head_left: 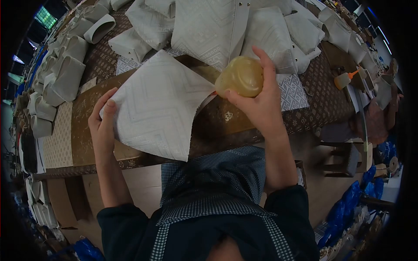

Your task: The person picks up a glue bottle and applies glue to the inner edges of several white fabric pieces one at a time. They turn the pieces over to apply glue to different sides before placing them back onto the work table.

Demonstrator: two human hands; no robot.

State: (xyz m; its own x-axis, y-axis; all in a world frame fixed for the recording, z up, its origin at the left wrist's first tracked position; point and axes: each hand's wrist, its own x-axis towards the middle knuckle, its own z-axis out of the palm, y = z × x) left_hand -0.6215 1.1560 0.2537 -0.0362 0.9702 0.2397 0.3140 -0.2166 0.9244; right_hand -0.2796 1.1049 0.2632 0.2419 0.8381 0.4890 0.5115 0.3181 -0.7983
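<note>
My left hand grips the left edge of a white embossed leather-like panel, thumb on top. The panel is tilted up over the table's front edge, with a zigzag pattern on its face. My right hand is wrapped round a yellowish translucent glue bottle, held on its side with the base toward me. The bottle's small reddish tip points left, right at the panel's right corner. The panel's underside is mostly hidden.
White patterned bag pieces are piled at the back of the brown-clothed table. Rows of similar pieces stand at left. Another glue bottle with an orange nozzle is at right. A wooden stool stands on the floor at right.
</note>
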